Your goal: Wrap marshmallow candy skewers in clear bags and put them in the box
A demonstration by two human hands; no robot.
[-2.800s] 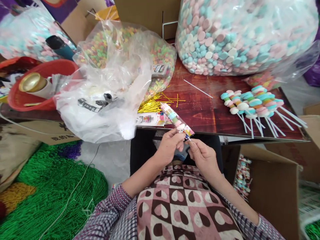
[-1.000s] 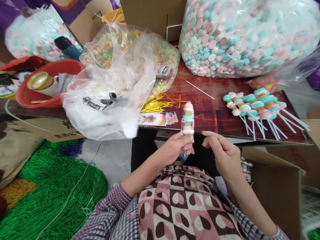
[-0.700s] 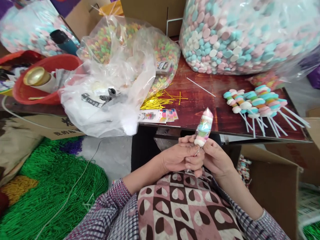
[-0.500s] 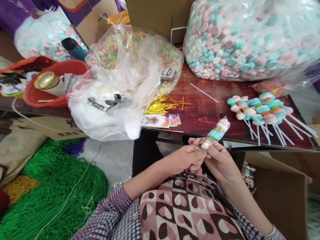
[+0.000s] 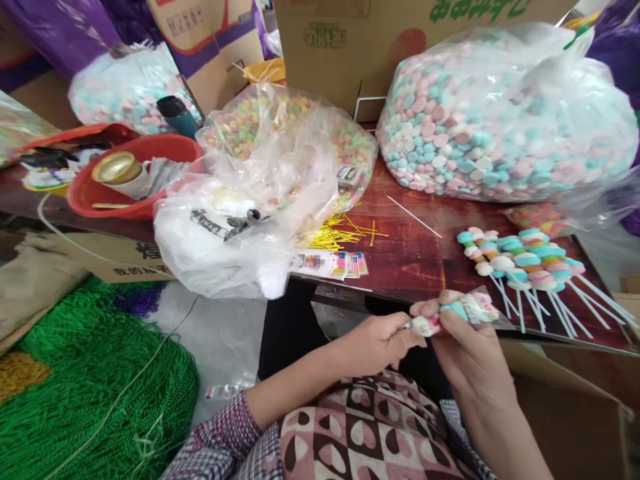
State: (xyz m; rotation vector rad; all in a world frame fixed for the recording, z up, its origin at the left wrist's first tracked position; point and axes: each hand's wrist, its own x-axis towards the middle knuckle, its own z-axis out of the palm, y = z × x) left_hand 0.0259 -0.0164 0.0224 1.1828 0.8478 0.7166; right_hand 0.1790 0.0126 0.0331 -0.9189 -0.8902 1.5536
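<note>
A marshmallow skewer (image 5: 473, 308) in a clear wrapper lies almost level between my hands, over my lap near the table edge. My right hand (image 5: 467, 347) is wrapped round its middle, fingers on top of the sweets. At its lower end my left hand (image 5: 393, 341) is closed in a pinch on the gathered wrapper and stick; the fingers hide most of the stick. On the table to the right, several unwrapped marshmallow skewers (image 5: 525, 260) are piled with their white sticks towards me.
Yellow twist ties (image 5: 335, 235) and printed cards (image 5: 325, 263) lie at the table's front edge. Behind are bags of ring-shaped candy (image 5: 357, 147) and marshmallows (image 5: 450, 133). A red basin (image 5: 80, 193) stands left; an open carton (image 5: 565, 413) sits below right.
My right hand has shifted from the skewer's lower end up round its middle. The skewer has tipped from slanting upward to nearly level, and the view has tilted up.
</note>
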